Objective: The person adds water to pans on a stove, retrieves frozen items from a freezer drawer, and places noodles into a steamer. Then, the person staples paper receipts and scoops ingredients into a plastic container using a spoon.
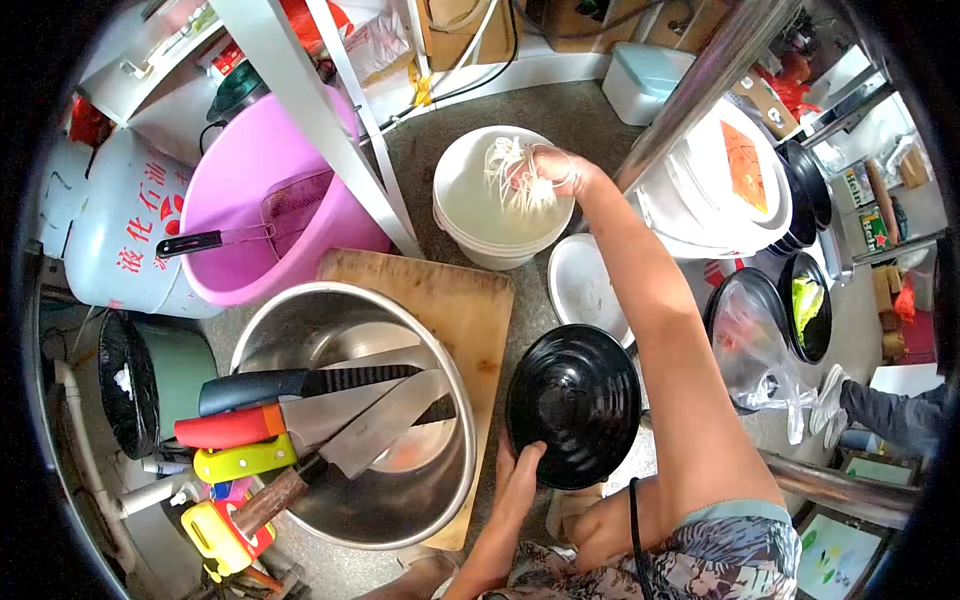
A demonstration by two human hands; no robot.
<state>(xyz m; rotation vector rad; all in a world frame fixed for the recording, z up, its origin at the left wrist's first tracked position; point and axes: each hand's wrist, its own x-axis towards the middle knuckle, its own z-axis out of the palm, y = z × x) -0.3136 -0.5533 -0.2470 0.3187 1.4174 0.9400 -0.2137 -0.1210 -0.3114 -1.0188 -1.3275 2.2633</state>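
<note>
My right hand (pixel 556 172) is closed on a bunch of thin white noodle-like strands (pixel 522 178). It holds them over the mouth of a white bucket (pixel 500 248) with cloudy liquid inside. Nearer to me, my left hand (pixel 519 477) grips the lower left rim of a round black bowl (pixel 572 405), which has ridged rings and looks empty. Several knives (pixel 345 405) lie across a large steel pot (pixel 462 480), left of the black bowl. The pot stands on a wooden board (pixel 485 310).
A pink tub (pixel 235 180) with a wire strainer stands upper left, beside a gas cylinder (pixel 120 230). A metal pole (pixel 700 90) slants at upper right near white buckets (pixel 690 190). A white lid (pixel 580 290) lies beside my right forearm. Another person's leg (pixel 890 415) shows at far right.
</note>
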